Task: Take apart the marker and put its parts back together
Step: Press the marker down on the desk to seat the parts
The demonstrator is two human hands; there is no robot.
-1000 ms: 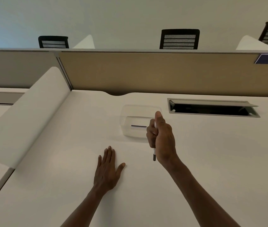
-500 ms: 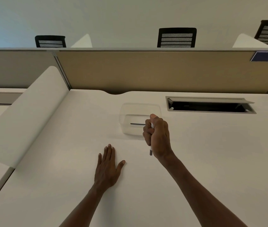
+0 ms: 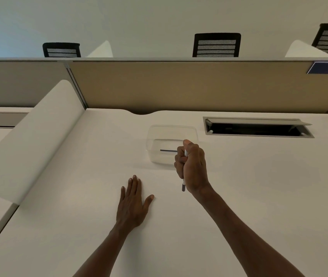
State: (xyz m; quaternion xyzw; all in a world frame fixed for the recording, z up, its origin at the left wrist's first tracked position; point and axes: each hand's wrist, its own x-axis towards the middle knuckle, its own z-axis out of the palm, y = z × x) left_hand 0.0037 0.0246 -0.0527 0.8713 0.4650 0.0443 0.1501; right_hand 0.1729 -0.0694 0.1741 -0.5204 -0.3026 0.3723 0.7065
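Marker (image 3: 183, 184) in right fist (image 3: 193, 166) — left hand (image 3: 132, 204) flat

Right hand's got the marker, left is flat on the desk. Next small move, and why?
Probably bring the left hand up to pinch the marker's dark lower end. The right hand grips the marker upright in a fist, and the left lies empty on the desk.

The right hand (image 3: 192, 166) hides most of the marker (image 3: 183, 185); its grip covers the barrel.
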